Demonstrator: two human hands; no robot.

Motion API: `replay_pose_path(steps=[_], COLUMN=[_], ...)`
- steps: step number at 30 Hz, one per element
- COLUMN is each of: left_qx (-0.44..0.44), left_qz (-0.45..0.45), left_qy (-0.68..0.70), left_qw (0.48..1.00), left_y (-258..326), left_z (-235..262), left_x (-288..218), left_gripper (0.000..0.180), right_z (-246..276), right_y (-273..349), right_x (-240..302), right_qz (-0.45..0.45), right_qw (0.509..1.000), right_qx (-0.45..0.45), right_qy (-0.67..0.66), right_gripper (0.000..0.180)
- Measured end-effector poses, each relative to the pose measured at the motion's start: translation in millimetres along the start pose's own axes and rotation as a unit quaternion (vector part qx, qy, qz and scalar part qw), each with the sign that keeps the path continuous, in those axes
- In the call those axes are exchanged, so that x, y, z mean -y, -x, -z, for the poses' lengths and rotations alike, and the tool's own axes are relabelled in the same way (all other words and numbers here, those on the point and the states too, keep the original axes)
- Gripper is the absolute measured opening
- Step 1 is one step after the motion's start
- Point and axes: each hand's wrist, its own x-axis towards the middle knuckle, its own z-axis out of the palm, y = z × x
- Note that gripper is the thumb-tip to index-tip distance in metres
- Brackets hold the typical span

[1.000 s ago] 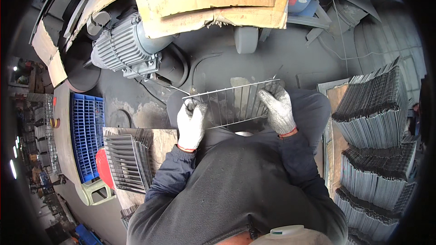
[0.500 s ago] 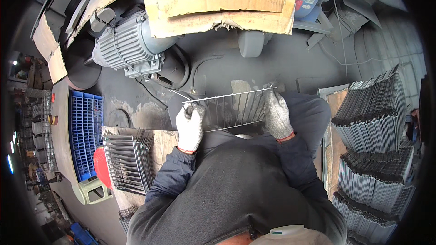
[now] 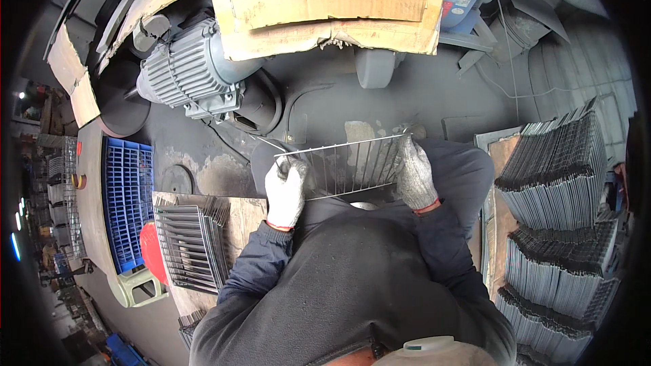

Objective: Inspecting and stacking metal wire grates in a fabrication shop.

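Observation:
I hold a rectangular wire grid panel [image 3: 346, 166] flat over my lap. My left hand [image 3: 285, 190], in a white knit glove, grips its left edge. My right hand [image 3: 415, 173], in a grey glove, grips its right edge. The grid has thin parallel metal rods and a long wire sticking out at its upper left corner. My dark sleeves come up from the bottom of the view.
A grey electric motor [image 3: 186, 71] stands ahead on the left, with cardboard sheets [image 3: 325, 0] above it. A stack of wire grids [image 3: 190, 244] lies on a wooden board at my left, next to a blue crate [image 3: 125, 196]. Tall piles of grids [image 3: 563, 217] fill the right.
The grid stays gripped in both hands and sits a little lower and closer to me than a second ago; the hands have barely shifted.

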Motion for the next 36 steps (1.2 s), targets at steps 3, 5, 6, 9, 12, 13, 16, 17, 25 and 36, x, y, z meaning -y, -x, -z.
replay_pose_path(steps=[3,5,6,9,12,13,16,17,25,36], left_qx=[-0.005,-0.004,-0.004,-0.003,-0.017,-0.016,-0.019,-0.023,0.020,0.119], left_qz=[-0.001,0.004,0.004,0.002,0.006,0.004,0.018,0.034,0.038,0.107], left_qy=[-0.004,-0.001,-0.002,0.006,0.010,0.005,0.006,0.012,0.037,-0.033], left_qw=[1.000,1.000,1.000,1.000,1.000,1.000,1.000,0.999,0.998,0.987], left_y=[-0.4,-1.0,-1.0,-1.0,-1.7,-2.8,-7.0,-9.4,-22.0,-9.5], left_z=[-1.5,-1.9,-3.0,-8.8,-10.2,-10.2,-11.3,-11.1,-31.1,-41.7], left_x=[0.7,1.6,0.8,-0.6,-0.3,-0.7,-7.9,-10.3,-14.8,-8.0], left_gripper=[0.009,0.009,0.009,0.008,0.008,0.009,0.012,0.013,0.007,0.021], right_z=[-4.4,0.4,1.4,2.7,-32.6,-34.3,-32.3,-30.5,-15.4,-2.6], right_y=[0.7,0.1,0.1,0.7,10.8,13.5,17.8,18.0,10.7,9.0], right_x=[-1.7,-2.6,-2.1,3.2,28.4,34.4,43.8,45.3,36.3,40.8], right_qz=[0.025,0.016,0.006,-0.014,-0.005,-0.006,0.008,-0.002,0.077,0.090], right_qw=[0.999,1.000,1.000,1.000,0.997,0.997,0.991,0.991,0.990,0.988], right_qx=[-0.019,-0.015,-0.011,-0.008,-0.031,-0.032,0.045,0.067,0.027,-0.048], right_qy=[0.022,0.020,0.018,0.022,0.071,0.070,0.124,0.118,0.116,0.111], right_gripper=[0.032,0.032,0.032,0.032,0.020,0.020,0.016,0.016,0.025,0.015])
